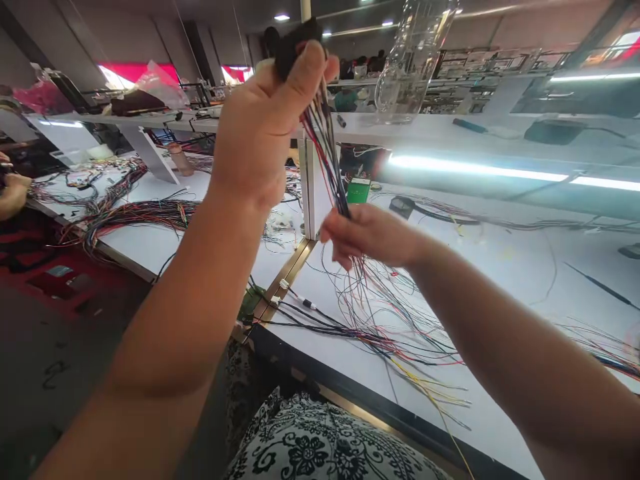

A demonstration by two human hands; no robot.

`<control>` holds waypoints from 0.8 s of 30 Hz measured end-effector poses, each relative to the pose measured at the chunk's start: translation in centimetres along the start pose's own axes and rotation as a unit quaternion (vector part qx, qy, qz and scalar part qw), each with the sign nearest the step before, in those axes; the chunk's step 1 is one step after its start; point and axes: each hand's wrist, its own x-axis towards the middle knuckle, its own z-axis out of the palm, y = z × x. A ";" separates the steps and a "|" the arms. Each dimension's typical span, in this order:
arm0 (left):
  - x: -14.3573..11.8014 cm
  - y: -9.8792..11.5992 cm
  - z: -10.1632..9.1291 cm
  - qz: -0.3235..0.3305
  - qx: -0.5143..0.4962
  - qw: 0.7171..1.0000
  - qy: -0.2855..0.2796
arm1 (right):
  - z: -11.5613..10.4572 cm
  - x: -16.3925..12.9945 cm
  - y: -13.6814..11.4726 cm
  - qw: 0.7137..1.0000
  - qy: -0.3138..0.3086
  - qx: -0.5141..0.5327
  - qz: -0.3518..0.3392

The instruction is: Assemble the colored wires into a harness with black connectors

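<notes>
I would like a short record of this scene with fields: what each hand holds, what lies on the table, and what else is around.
Left hand: left hand raised, gripping the black connector at the top of a wire bundle
Right hand: right hand lower, pinching the same bundle's wires
Wire ends: loose, fanned out over the white table
On table: green circuit board, more loose wires
Shelf above: clear plastic bottle
Far left: another person's hand beside wire harnesses
</notes>
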 end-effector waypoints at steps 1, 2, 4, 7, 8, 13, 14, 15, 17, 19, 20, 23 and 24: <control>0.2 0.0 -0.3 0.007 0.009 1.000 -0.007 | 0.2 -1.1 1.3 0.999 -0.015 -0.007 0.032; 0.3 -0.1 -0.6 -0.004 0.016 1.000 -0.006 | 0.4 -2.2 2.7 0.997 -0.024 -0.014 0.067; 0.1 -0.4 -0.9 -0.022 0.024 0.999 -0.002 | 1.1 -4.6 5.5 0.989 -0.047 -0.028 0.135; -0.2 -1.2 -0.9 -0.042 0.027 0.999 0.000 | 2.3 -7.7 9.0 0.979 -0.053 -0.053 0.192; -0.1 -1.6 -0.9 -0.051 0.029 0.998 -0.004 | 2.7 -8.4 9.9 0.977 -0.041 -0.077 0.192; 1.9 -4.2 -2.6 -0.119 -0.035 0.987 0.101 | 3.8 -10.0 13.5 0.940 0.101 -0.279 0.170; 2.3 -4.9 -3.3 -0.145 -0.072 0.977 0.142 | 3.9 -10.1 14.2 0.930 0.121 -0.302 0.172; 2.7 -5.7 -4.2 -0.174 -0.104 0.963 0.177 | 4.1 -10.2 14.9 0.923 0.133 -0.316 0.174; 3.0 -7.4 -6.1 -0.216 -0.134 0.940 0.228 | 4.5 -10.6 16.2 0.911 0.142 -0.348 0.169; 2.5 -9.4 -8.2 -0.244 -0.144 0.914 0.292 | 5.0 -11.3 17.5 0.904 0.142 -0.374 0.155; 2.1 -10.3 -9.3 -0.255 -0.154 0.901 0.315 | 5.2 -11.9 18.1 0.900 0.141 -0.384 0.148; 0.3 -12.5 -12.6 -0.257 -0.128 0.898 0.334 | 5.9 -14.6 18.9 0.890 0.140 -0.406 0.149; -0.3 -13.1 -13.6 -0.253 -0.112 0.904 0.325 | 6.2 -15.7 18.7 0.884 0.147 -0.416 0.153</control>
